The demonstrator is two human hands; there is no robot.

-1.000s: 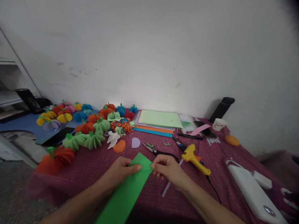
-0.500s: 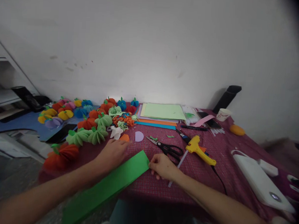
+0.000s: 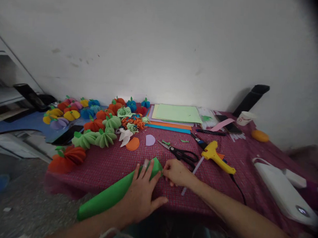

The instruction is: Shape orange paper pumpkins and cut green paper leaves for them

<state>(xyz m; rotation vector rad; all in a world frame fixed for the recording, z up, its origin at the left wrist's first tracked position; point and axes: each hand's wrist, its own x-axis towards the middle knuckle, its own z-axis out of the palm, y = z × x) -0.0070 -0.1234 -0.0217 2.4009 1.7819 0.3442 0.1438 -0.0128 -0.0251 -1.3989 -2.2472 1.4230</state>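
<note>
A long strip of green paper (image 3: 105, 197) lies slantwise at the table's front edge, its near end over the side. My left hand (image 3: 142, 192) rests flat on the strip with fingers spread. At the strip's far right corner, my right hand (image 3: 176, 172) pinches the paper between thumb and finger. Black-handled scissors (image 3: 182, 153) lie just beyond my right hand, blades pointing left. To the right is a yellow hot glue gun (image 3: 216, 158) with a glue stick (image 3: 193, 175) in front of it. An orange paper disc (image 3: 133, 144) and a lilac paper piece (image 3: 150, 140) lie beyond my left hand.
Several paper pumpkins (image 3: 105, 137) stand at the left, beside a heap of paper scraps (image 3: 134, 122). Coloured sheets (image 3: 176, 113) are stacked by the wall. A paper cup (image 3: 245, 118), an orange oval object (image 3: 260, 136) and a white power bank (image 3: 282, 194) are on the right.
My left hand has come from beside the orange disc back onto the green paper, uncovering the disc. My right hand still pinches the corner. The view has shifted slightly.
</note>
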